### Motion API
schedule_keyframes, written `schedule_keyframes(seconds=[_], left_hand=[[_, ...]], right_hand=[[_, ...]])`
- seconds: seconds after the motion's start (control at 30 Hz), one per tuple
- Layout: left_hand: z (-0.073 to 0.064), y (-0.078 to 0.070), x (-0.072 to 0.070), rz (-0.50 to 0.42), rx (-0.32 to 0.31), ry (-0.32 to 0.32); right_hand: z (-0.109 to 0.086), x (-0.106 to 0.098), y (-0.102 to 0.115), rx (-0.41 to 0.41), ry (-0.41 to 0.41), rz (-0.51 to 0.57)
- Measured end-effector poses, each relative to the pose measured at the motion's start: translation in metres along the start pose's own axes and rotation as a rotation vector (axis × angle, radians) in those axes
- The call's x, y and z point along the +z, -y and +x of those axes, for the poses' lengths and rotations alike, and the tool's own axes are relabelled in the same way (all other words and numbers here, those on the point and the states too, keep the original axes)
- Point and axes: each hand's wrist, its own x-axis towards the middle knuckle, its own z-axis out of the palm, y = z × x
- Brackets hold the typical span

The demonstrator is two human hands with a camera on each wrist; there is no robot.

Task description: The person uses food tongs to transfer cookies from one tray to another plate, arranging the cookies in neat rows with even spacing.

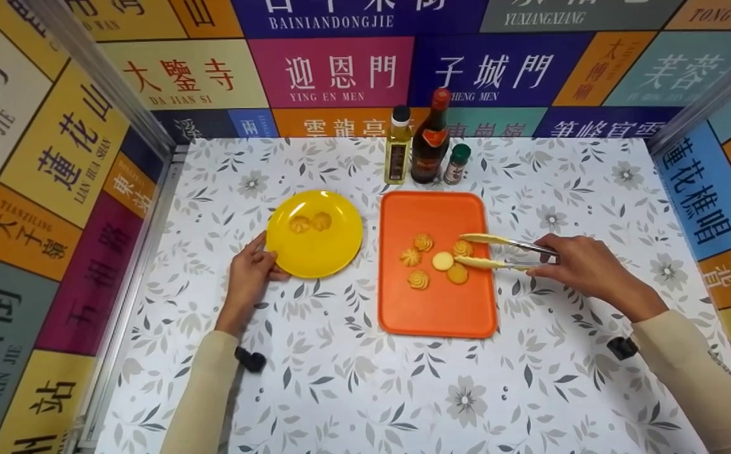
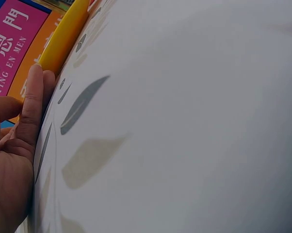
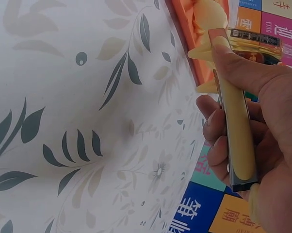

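Note:
My left hand [image 1: 253,268] holds the left rim of a yellow plate [image 1: 321,258], fingertips right at its edge in the left wrist view. Two swirled cookies [image 1: 300,224] sit side by side on the plate. In my right hand [image 1: 583,268] is a pair of metal tongs with yellowish tips [image 1: 488,262], gripped along the arms, thumb on one side and fingers on the other. The tong tips are spread over the orange tray [image 1: 434,315], one on each side of a swirled cookie [image 1: 463,248]. Several more cookies [image 1: 419,280] lie around it, two showing smooth faces.
Behind the tray stand an oil bottle [image 1: 397,148], a dark red-capped bottle [image 1: 431,145] and a small green-capped jar [image 1: 457,165]. A leaf-patterned cloth [image 1: 340,378] covers the table. Panels with printed signs [image 1: 333,72] border the back and both sides.

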Motion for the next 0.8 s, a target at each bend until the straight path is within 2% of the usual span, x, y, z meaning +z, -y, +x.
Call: schedule_keyframes(seconds=[0.23,0.53,0.8], left_hand=[[-0.0014,0.0001,0.0002,0.008,0.009,-0.006],[-0.0010,0.0024,0.0019,-0.053,0.043,0.011],[-0.0001,0.0027,0.0000,-0.012,0.038,0.012]], right_hand=[[0.0042,-0.0032,0.0020,0.007,0.033,-0.013],[0.0075,-0.0071,0.0031,-0.007,0.053,-0.043],[0.0073,-0.0046,0.0032,-0.017,0.031,-0.051]])
